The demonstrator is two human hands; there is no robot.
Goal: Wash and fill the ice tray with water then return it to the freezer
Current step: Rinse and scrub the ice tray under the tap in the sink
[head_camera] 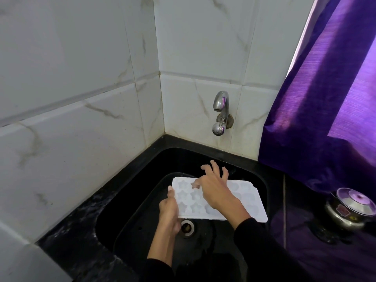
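Head view: I log the ice tray [247, 202] held over the sink [130, 202], cavities up, long axis running left to right and slightly toward me at its right end. Left hand [169, 210] grips the tray's left short edge, thumb on top. Right hand [213, 188] lies across the cavities, fingers spread, one fingertip pressed into a star mould. Tap [220, 110] sits behind and above, no water visible; I judge the tray must travel back toward it.

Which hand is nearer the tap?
Right. The right hand lies over the far part of the ice tray, fingers spread, just below the tap. The left hand grips the tray's near left edge, lower and further left.
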